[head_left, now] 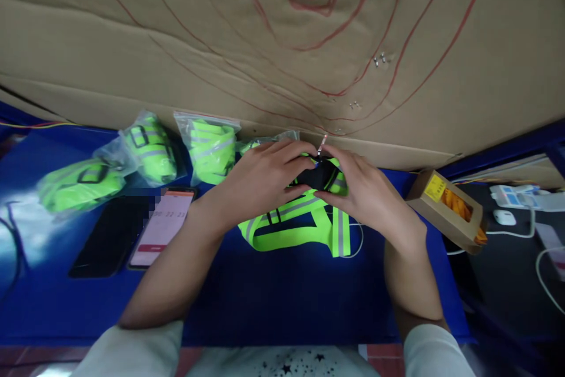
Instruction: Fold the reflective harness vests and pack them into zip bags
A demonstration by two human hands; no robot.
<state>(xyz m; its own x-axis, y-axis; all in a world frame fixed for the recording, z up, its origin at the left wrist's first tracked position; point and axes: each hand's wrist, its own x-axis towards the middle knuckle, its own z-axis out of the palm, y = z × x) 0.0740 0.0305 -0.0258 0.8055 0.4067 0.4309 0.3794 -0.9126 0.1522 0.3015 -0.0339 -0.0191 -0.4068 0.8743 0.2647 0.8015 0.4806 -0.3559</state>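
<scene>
Both hands meet over the middle of the blue table, closed around a black piece on a neon-yellow reflective vest harness. My left hand grips it from the left, fingers bent over the top and thumb below. On the other side, my right hand pinches the same part between thumb and fingers. Grey stripes run along the yellow straps, which lie looped on the table below the hands. A small light-coloured tip sticks up between the hands; its kind is unclear. Fingers hide part of the black piece.
Clear bags with folded yellow straps lie along the back and left. Two phones, one dark and one lit, lie left. A cardboard box stands right, near a power strip. A cardboard wall rises behind.
</scene>
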